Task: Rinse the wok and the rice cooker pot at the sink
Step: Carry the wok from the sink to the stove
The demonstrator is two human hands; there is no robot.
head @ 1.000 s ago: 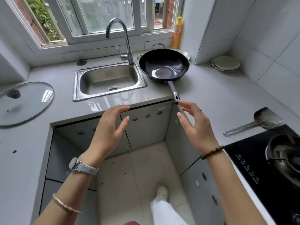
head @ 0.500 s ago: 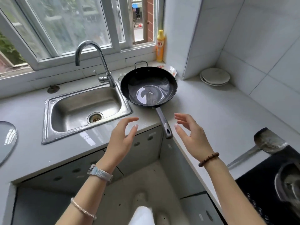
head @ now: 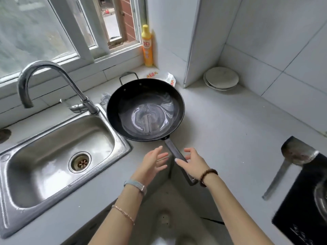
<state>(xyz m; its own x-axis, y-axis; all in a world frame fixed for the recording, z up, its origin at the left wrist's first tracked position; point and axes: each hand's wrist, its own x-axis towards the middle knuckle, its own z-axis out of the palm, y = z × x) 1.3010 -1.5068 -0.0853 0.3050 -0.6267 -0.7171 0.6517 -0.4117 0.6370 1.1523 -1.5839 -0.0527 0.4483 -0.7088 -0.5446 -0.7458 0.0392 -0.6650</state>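
A black wok [head: 145,110] sits on the grey counter just right of the steel sink [head: 58,156], with a shallow pool of water in its bottom. Its long dark handle [head: 174,152] points toward me over the counter's inner corner. My right hand [head: 192,162] hovers over the middle of the handle, fingers spread, holding nothing. My left hand [head: 153,162] is open just left of the handle, not touching it. The chrome tap [head: 51,84] arches over the sink and no water runs. No rice cooker pot is in view.
A yellow detergent bottle [head: 147,46] stands on the sill behind the wok, beside a plastic bag [head: 162,77]. Stacked plates [head: 221,78] sit in the back right corner. A metal spatula [head: 290,161] lies by the black gas hob [head: 304,207].
The view has come much closer to the counter. Both hands have moved forward to the wok handle; the right one now hovers over it. The wok has not moved.
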